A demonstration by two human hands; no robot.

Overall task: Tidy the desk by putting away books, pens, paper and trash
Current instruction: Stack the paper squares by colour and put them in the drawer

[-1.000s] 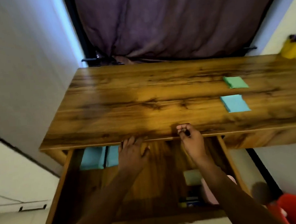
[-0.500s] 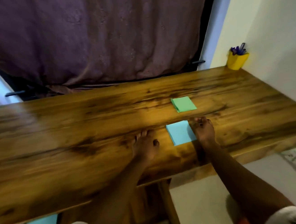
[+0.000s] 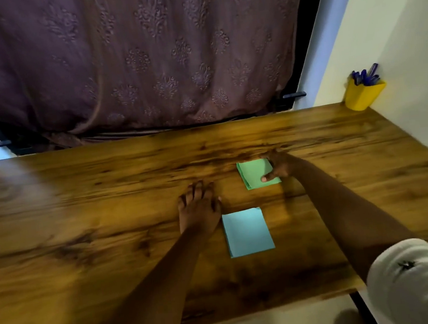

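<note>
Overall, a purple curtain (image 3: 146, 64) hangs behind the far edge of a wooden counter (image 3: 83, 226), which fills the lower view.

Left grip (image 3: 198, 210): released, fingers spread flat on the wood near the middle of the counter, just beside the far left corner of the blue paper pad (image 3: 248, 231).

Right grip (image 3: 280, 167): grasping the green paper pad (image 3: 256, 173), thumb on its top sheet, fingers curled at its far right corner.

Blue paper pad: flat, toward the near edge, untouched.

Green paper pad: flat, just beyond the blue one and apart from it.

Yellow cup (image 3: 362, 96): far right corner, against the wall, holding blue pens (image 3: 365, 76).

Risk: the pinch takes one corner only. If the pad is loose sheets, a lift from there may fan them or leave the lower ones behind. A low sweep toward the near edge could shove the blue paper pad off it.

Change: half a second earlier the right grip lay at the blue paper pad's right edge; it now sits on the green one, farther from the near edge. The left grip rests about where it did. One second earlier both grips were at an open drawer below the near edge.
</note>
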